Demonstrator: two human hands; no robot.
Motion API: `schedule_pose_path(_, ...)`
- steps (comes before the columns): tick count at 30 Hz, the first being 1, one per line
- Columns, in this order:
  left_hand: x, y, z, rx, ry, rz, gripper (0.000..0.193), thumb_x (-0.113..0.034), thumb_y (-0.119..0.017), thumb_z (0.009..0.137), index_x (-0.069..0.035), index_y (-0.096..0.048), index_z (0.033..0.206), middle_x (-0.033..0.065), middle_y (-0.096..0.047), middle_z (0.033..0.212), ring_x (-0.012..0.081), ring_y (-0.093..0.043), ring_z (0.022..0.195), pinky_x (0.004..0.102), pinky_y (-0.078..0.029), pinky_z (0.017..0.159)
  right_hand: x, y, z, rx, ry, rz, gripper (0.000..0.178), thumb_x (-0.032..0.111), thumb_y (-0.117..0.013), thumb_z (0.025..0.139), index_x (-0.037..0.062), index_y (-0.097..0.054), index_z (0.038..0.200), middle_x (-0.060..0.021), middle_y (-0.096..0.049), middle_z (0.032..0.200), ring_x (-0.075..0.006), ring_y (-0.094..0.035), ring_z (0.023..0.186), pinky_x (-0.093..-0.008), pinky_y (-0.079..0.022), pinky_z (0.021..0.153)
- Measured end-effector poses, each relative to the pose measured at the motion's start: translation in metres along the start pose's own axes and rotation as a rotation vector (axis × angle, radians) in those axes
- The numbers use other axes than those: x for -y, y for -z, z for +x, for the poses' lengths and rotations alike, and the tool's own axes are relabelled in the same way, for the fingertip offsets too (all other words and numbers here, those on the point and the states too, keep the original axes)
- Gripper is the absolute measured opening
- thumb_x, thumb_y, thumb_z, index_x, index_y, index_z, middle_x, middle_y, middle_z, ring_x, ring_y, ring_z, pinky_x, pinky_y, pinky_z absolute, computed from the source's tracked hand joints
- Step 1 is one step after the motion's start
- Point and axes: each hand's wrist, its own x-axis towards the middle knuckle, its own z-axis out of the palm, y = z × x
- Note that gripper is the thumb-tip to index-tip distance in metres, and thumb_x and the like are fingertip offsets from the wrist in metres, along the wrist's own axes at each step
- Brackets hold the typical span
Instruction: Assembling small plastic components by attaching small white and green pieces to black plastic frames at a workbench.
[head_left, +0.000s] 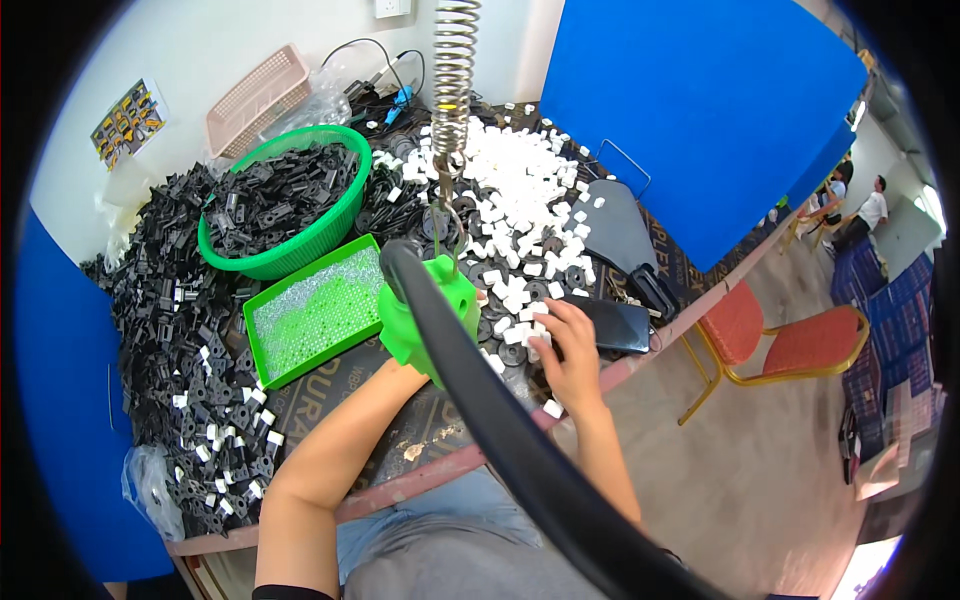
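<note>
Presently: right hand (568, 350) fingers curled over small white plastic pieces (515, 200) heaped on the desk (420, 440), left hand (400, 372) hidden behind a spring-hung green tool (430, 315), grip not discernible, beside a green tray (315, 310) of clear bits within reach.

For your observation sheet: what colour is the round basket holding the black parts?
Green basket, shown in the head view.

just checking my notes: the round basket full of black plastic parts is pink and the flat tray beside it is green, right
Not quite. The head view shows the round basket holding black plastic parts is green, not pink; the pink basket behind it is rectangular. The flat tray beside it is green.
</note>
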Motion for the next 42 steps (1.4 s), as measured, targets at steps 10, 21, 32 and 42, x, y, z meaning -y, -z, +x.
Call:
schedule_pose_path(10,-0.031,0.010,-0.019,0.051,-0.156,0.473,0.026,-0.007,-0.063,0.076,-0.012,-0.061,0.101,0.0107,-0.056,0.106,0.0301,-0.053,0.096,0.0400,-0.043,0.082,0.024,-0.031,-0.019,-0.202,-0.296,-0.421,0.015,0.016,-0.054,0.088,0.0011,-0.052,0.089,-0.0172,-0.050,0.090,-0.0351,-0.049,0.083,-0.0428,-0.039,0.074)
schedule_pose_path(21,-0.052,0.018,-0.079,0.234,0.039,0.406,0.033,-0.002,-0.066,0.072,-0.005,-0.057,0.103,0.0122,-0.052,0.105,0.0316,-0.049,0.096,0.0368,-0.041,0.083,0.067,-0.013,-0.036,0.048,-0.114,-0.084,0.014,0.011,-0.070,0.071,0.0053,-0.059,0.079,-0.0072,-0.055,0.078,-0.0235,-0.049,0.074,-0.0345,-0.039,0.068)
schedule_pose_path(32,-0.025,0.017,-0.048,0.003,0.008,0.704,0.021,-0.005,-0.065,0.072,-0.005,-0.058,0.092,0.0120,-0.051,0.092,0.0313,-0.051,0.089,0.0382,-0.043,0.078,0.068,-0.032,-0.048,-0.199,-0.238,-0.113,0.019,0.012,-0.066,0.078,0.0057,-0.061,0.094,-0.0111,-0.057,0.094,-0.0282,-0.050,0.090,-0.0361,-0.040,0.079)
schedule_pose_path(42,-0.038,0.018,-0.082,-0.030,0.502,-0.256,0.016,-0.012,-0.070,0.078,-0.002,-0.061,0.088,0.0033,-0.065,0.077,0.0068,-0.055,0.060,0.0222,-0.043,0.053,0.093,-0.015,-0.054,-0.037,-0.255,0.291,0.044,0.009,-0.075,0.068,0.0051,-0.059,0.109,-0.0127,-0.056,0.103,-0.0284,-0.052,0.098,-0.0340,-0.045,0.081)
